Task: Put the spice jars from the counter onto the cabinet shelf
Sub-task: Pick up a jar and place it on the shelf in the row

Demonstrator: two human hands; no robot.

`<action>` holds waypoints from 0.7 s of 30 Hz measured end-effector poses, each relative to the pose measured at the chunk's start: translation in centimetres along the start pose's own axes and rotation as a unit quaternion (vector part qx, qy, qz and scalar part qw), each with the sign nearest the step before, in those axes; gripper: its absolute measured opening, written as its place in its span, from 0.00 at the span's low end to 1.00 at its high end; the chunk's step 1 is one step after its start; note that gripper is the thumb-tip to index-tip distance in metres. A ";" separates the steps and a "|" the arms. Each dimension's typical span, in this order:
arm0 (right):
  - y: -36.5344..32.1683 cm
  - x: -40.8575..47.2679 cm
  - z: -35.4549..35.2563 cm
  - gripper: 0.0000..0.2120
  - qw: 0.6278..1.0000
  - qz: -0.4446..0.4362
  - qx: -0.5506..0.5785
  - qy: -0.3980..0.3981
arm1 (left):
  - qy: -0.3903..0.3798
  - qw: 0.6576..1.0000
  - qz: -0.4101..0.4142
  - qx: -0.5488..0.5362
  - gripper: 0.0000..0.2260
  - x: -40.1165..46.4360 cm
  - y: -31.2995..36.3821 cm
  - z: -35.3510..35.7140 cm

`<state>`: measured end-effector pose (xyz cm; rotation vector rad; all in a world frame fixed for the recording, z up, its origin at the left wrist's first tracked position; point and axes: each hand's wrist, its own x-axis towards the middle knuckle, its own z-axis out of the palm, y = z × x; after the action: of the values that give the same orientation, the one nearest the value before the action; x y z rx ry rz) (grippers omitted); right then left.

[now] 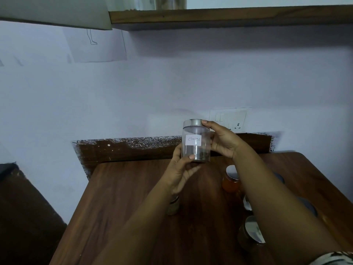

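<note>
While both hands held it above the tabletop (122,188), the cloves jar (196,140) sat in a two-sided grip: left hand (181,169) cupping its base, right hand (222,139) wrapping lid and side. Nearly empty glass, probably light, slick, breakable.

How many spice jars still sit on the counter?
At least 4: an orange-filled jar by the right forearm, one nearer the camera, one under the left wrist, a lid edge beside the right forearm. Dark shapes behind that arm may hide more.
</note>
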<state>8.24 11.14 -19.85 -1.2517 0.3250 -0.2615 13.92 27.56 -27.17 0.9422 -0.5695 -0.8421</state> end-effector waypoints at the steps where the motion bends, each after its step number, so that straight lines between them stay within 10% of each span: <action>1: 0.0 0.0 0.0 0.23 1.000 -0.002 0.001 0.000 | 0.000 1.000 0.002 0.002 0.39 0.0 0.0 0.0; 21: -12.2 -3.6 -1.9 0.19 0.978 -0.163 -0.095 -0.086 | 0.003 0.987 0.141 0.078 0.37 2.7 7.2 9.6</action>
<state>4.03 7.18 -8.34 -1.5057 -0.0071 -0.4072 10.96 23.24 -16.07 0.9771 -0.7530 -0.5466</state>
